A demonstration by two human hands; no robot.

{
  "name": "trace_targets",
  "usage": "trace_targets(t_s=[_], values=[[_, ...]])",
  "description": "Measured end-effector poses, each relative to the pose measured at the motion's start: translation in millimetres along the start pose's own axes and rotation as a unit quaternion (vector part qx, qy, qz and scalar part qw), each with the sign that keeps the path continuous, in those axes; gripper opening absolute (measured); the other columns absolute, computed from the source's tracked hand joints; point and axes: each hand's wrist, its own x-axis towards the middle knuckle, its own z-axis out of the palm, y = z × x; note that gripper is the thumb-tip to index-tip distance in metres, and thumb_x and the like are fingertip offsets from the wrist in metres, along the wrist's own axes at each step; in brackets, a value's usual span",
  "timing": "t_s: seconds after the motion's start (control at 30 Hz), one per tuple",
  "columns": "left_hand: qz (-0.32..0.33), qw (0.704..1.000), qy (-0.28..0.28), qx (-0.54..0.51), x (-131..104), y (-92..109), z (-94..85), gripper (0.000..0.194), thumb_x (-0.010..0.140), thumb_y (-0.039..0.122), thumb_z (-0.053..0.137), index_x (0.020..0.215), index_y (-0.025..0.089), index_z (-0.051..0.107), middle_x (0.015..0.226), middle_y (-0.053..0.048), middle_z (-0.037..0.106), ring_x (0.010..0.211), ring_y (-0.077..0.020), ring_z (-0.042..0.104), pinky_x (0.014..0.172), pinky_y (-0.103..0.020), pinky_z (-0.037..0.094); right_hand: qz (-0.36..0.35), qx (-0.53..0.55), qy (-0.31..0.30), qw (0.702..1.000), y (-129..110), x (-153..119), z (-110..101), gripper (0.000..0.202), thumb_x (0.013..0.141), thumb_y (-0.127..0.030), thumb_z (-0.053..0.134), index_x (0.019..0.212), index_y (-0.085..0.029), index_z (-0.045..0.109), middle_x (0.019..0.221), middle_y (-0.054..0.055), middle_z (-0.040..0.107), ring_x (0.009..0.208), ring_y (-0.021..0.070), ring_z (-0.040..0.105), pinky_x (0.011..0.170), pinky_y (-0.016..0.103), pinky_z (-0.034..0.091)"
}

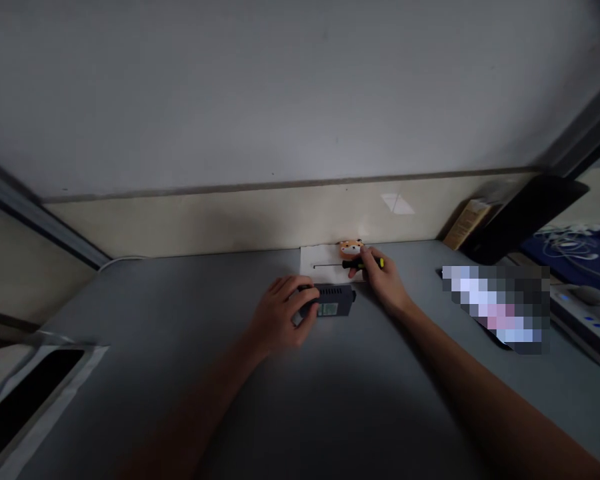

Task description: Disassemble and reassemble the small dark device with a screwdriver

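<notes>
My left hand (286,312) is closed round the left end of a dark box-shaped device (341,303) with a row of vent slots and a pale green label; it rests on the grey desk. In my right hand (380,280) is a screwdriver (355,264) with a black and yellow handle. Its thin shaft points left, above a white sheet of paper (310,257) behind the device, and a small dark speck shows at the tip. Just behind the handle sits an orange and white animal-face item (351,249), partly covered by my right fingers.
A pixelated flat object (495,310) lies to the right on the desk (205,280). Beyond it are a power strip (587,323), a black upright panel (525,217) and a yellowish box (467,223) against the wall. A dark opening with a pale frame (93,363) is at the left.
</notes>
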Motion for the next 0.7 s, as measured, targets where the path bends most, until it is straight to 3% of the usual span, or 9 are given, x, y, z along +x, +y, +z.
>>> trace_targets(t_s=[0.17,0.47,0.7], values=[[-0.007,1.000,-0.022,-0.004,-0.8,0.3,-0.5,0.019,0.094,0.016,0.057,0.109,0.023,0.064,0.107,-0.007,0.073,0.096,-0.0218,0.070,0.087,-0.036,0.055,0.025,-0.004,0.025,0.999,-1.2,0.5,0.5,0.072,0.077,-0.092,0.054,0.084,-0.022,0.072,0.062,0.000,0.066,0.052,0.0131,0.040,0.054,0.030,0.035],[-0.003,1.000,-0.011,-0.009,-1.0,-1.2,0.7,0.016,0.096,0.015,0.056,0.107,0.024,0.064,0.106,-0.006,0.075,0.094,-0.0205,0.072,0.087,-0.035,0.056,0.026,0.038,0.032,0.998,0.3,2.7,0.1,0.068,0.077,-0.088,0.059,0.077,-0.022,0.073,0.056,0.001,0.064,0.048,0.0129,0.039,0.049,0.031,0.031],[-0.001,1.000,0.011,0.006,2.7,-1.1,-1.8,0.013,0.094,0.012,0.054,0.099,0.023,0.059,0.097,-0.005,0.074,0.087,-0.0191,0.071,0.082,-0.033,0.052,0.073,0.158,0.072,0.982,3.2,7.6,-5.4,0.065,0.069,-0.089,0.065,0.066,-0.024,0.063,0.045,-0.002,0.056,0.042,0.0114,0.041,0.043,0.029,0.027]])
